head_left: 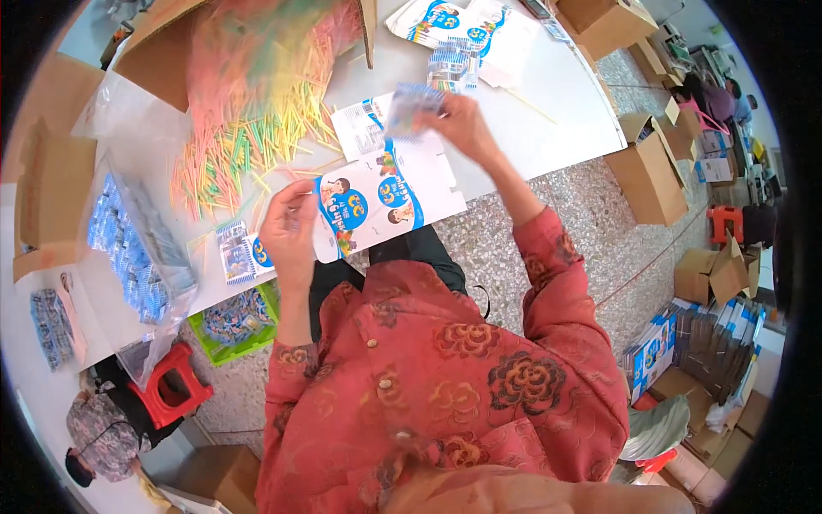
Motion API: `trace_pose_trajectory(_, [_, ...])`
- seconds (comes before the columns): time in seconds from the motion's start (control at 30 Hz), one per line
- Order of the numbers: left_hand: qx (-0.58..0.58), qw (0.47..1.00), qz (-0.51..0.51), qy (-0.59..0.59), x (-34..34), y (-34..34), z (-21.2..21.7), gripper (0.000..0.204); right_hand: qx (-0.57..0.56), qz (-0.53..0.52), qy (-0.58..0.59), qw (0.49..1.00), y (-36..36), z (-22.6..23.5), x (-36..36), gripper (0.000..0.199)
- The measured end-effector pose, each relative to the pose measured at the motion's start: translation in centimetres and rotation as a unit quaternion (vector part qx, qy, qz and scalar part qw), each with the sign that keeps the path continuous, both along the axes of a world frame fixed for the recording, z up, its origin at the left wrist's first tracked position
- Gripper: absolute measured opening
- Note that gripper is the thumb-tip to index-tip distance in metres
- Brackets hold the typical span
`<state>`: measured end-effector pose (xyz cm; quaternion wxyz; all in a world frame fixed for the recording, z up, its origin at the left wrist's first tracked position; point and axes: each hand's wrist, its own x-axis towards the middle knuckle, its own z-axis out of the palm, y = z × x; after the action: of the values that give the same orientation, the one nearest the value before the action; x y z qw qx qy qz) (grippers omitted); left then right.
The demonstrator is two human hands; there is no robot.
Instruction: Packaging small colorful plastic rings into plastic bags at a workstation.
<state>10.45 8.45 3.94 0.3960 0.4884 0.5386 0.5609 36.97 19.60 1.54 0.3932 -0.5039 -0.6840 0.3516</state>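
Observation:
A flat printed carton (383, 224), white with blue patches and cartoon figures, lies at the table's near edge in front of me. My left hand (288, 224) is at its left edge, fingers bent and closed on that edge as far as I can see. Above the carton's far side, my right hand (463, 128) pinches a small blue-and-white packet (414, 110), smeared by motion. Another striped packet (235, 254) rests on the table just left of my left hand. Behind the carton lies a smaller white printed flap or card (358, 130).
Thin pink, yellow and green straws (248, 154) spill from a cardboard box (158, 60). More printed cartons (437, 21) and a packet (454, 67) lie at the back. Blue packets (128, 248) fill a clear-sided container at left. A green crate (235, 324) stands below the edge.

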Motion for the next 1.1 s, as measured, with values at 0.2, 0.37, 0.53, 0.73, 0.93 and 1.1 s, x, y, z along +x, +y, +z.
trace_pose_trajectory(0.2, [-0.003, 0.986, 0.117, 0.119, -7.3, -0.6, -3.0, 0.018, 0.048, -0.096, -0.185, 0.977, 6.8, -6.2, 6.8, 0.028])
trace_pose_trajectory(0.37, [-0.030, 0.955, 0.186, 0.228, -12.2, -2.9, -4.5, 0.033, 0.142, -0.159, -0.219, 0.952, 6.7, -5.5, 6.6, 0.043])
trace_pose_trajectory(0.53, [-0.049, 0.880, 0.156, 0.447, -13.5, -3.9, -4.7, 0.050, 0.186, -0.226, -0.244, 0.925, 5.8, -5.0, 5.6, 0.052])
trace_pose_trajectory(0.73, [-0.049, 0.858, 0.230, 0.457, -14.8, -4.3, -6.6, 0.060, 0.180, -0.187, -0.201, 0.945, 2.2, -1.8, 1.0, 0.044])
trace_pose_trajectory(0.93, [-0.099, 0.806, 0.267, 0.518, -15.7, -4.1, -7.2, 0.048, 0.210, -0.066, -0.167, 0.961, -0.3, -0.6, -3.4, 0.029])
trace_pose_trajectory(1.1, [-0.160, 0.879, 0.296, 0.339, -16.5, -3.9, -8.1, 0.028, 0.184, -0.009, -0.137, 0.973, -1.2, -0.1, -6.7, 0.025])
